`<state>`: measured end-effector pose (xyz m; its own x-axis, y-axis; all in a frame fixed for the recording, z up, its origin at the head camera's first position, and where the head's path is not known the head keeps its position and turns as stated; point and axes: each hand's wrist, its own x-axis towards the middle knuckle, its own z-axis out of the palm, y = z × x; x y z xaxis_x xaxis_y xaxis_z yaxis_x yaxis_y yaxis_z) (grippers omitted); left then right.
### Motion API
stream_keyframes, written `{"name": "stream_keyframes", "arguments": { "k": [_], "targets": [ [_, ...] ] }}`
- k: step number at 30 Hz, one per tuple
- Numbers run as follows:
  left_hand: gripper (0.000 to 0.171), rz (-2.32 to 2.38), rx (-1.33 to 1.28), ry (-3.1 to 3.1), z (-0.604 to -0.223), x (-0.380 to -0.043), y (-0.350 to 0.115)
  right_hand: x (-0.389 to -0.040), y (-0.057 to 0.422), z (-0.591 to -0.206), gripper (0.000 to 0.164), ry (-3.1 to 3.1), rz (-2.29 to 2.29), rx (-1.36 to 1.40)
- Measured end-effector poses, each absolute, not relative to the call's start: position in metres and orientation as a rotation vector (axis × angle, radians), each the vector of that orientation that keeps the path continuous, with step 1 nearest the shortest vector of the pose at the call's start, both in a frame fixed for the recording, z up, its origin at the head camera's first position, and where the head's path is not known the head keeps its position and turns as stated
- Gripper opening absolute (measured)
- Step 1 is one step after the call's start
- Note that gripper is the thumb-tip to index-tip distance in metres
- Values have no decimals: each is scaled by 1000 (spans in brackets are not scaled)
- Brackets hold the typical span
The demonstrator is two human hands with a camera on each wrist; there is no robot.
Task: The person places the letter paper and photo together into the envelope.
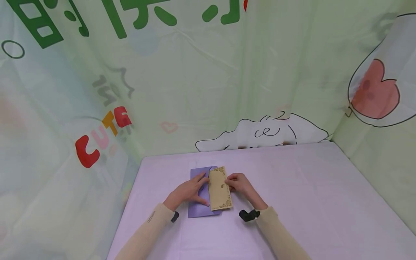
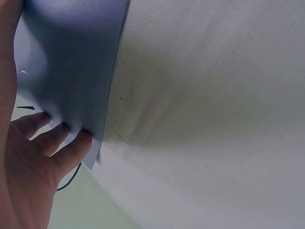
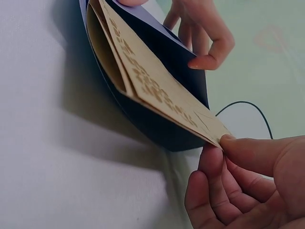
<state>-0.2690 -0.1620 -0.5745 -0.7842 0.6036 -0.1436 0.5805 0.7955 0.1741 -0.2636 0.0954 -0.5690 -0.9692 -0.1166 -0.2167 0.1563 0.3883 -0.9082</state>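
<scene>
A purple paper envelope lies on the table with its mouth spread apart, as the right wrist view shows. My left hand is over it, with index finger and thumb curled at the mouth's edge. In the left wrist view, several fingertips touch the envelope's outer face. Partly inside the mouth sits a folded tan card with brown ornate corners. My right hand pinches the card's outer edge between thumb and forefinger, seen closely on the card in the right wrist view.
A pale lilac cloth covers the table. Printed curtains hang behind it and along both sides, close to its edges. A dark wrist camera strap sits at the right wrist.
</scene>
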Motion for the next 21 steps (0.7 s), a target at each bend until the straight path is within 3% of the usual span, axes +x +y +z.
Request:
{"name": "stream_keyframes", "arguments": {
  "k": [21],
  "targets": [
    [98,191,927,2786,-576,-270,-162,-268,61,-571,12,2545,-1473,-133]
  ]
}}
